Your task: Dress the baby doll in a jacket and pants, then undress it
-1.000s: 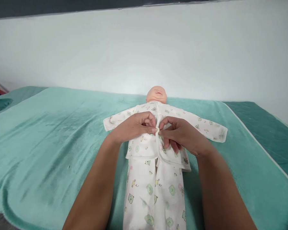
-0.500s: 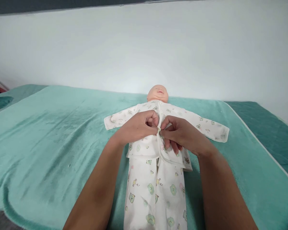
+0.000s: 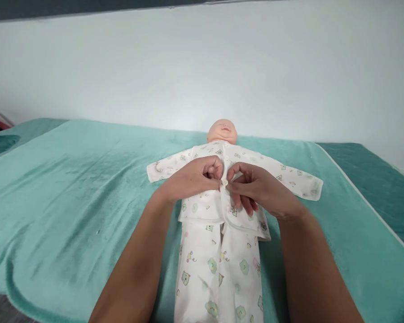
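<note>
- Far left of the button (image 3: 225,182), a pale green blanket (image 3: 70,188) is lying in loose folds and running beneath the doll (image 3: 222,131), probably serving as soft padding.
- Left of the button, one sleeve (image 3: 166,165) is stretching outward, seemingly laid aside so that it is not covering the front.
- Just left of the button, the left hand (image 3: 197,177) is curling its fingers, the thumb reaching the front opening. Its grip is narrowing to a small gap, apparently steadying that edge; the person's own fingers are hiding whether cloth is pinched.
- Around the button, the white printed shirt (image 3: 198,207) is lying over the doll's torso, its front strip running towards the neck above and the hem below. The doll is facing up, a pose that is leaving this strip within reach of both hands.
- Below the button, matching trousers (image 3: 215,269) are lying straight, their top tucked from view under the hem.
- Just right of the button, the right hand (image 3: 256,186) is bringing thumb and forefinger close to the strip, with a slight gap showing; whether they are gripping cloth one cannot tell. Its other fingers are hanging over the shirt, perhaps bracing the hand.
- Farther right of the button, the other sleeve (image 3: 299,178) is angling outward, likewise clear of the opening.
</note>
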The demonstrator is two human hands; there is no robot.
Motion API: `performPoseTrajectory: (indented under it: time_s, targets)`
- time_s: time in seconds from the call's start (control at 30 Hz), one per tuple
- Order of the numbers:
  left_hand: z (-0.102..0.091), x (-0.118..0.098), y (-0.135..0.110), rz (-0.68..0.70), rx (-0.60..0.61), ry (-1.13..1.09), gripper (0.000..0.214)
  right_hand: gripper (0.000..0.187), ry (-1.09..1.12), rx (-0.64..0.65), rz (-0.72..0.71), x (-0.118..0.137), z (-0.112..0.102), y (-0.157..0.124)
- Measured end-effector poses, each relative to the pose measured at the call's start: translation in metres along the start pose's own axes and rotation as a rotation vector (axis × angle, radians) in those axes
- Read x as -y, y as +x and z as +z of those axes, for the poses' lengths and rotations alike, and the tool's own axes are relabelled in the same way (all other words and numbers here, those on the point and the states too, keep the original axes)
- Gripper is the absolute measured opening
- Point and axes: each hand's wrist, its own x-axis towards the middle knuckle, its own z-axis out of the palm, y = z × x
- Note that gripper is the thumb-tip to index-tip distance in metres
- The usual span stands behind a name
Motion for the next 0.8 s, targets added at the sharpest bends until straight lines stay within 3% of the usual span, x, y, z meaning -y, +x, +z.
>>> performPoseTrajectory:
  time_s: [0.4, 0.53, 0.8]
  targets:
    - [-0.0053, -0.0083, -0.0062, -0.065, 0.149, 0.061, 0.015, 0.017, 0.072, -0.014, -0.023, -0.002, -0.0013, 0.0029]
    - [-0.0032, -0.0077, -0.006, -0.03, 0.102, 0.064, 0.012, 0.016, 0.086, -0.027, -0.022, -0.0016, -0.0015, 0.0024]
    - [0.0015, -0.0047, -0.0045, -0.05, -0.015, 0.157, 0.026, 0.014, 0.07, -0.058, 0.035, -0.0026, -0.0004, 0.0039]
